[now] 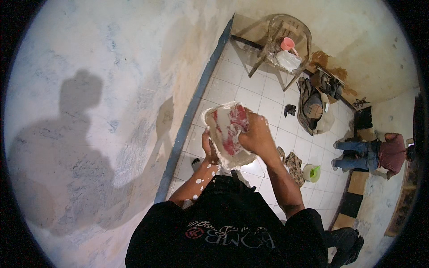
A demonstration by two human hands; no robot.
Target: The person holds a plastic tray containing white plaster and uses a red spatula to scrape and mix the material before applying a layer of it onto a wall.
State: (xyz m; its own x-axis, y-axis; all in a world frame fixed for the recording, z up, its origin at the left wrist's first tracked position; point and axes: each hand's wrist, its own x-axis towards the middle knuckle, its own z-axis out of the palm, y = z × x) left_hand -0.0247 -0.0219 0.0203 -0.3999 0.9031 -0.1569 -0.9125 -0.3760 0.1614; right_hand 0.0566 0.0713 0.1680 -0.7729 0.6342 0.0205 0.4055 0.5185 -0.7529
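In front of my body I hold a squarish, open tub (208, 119) with its rim and walls caked in whitish paste. My left hand (208, 147) is closed on the tub's left side, and white spots dot that wrist and forearm. Over the tub's right side, my right hand (258, 136) is closed, its thumb pressed to a flat red spreader (231, 145) smeared with white paste. The spreader lies within the tub's outline. Most of the right fingers are hidden.
A patchy wall (111, 147) with a blue bottom strip rises at left. On the tiled floor (250, 96) stand a dirty plastic chair (308, 33) with a pink dipper (288, 43), a sack (308, 107), a crumpled cloth (294, 167) and a green bucket (311, 173). Another person (375, 153) is at the far right wall.
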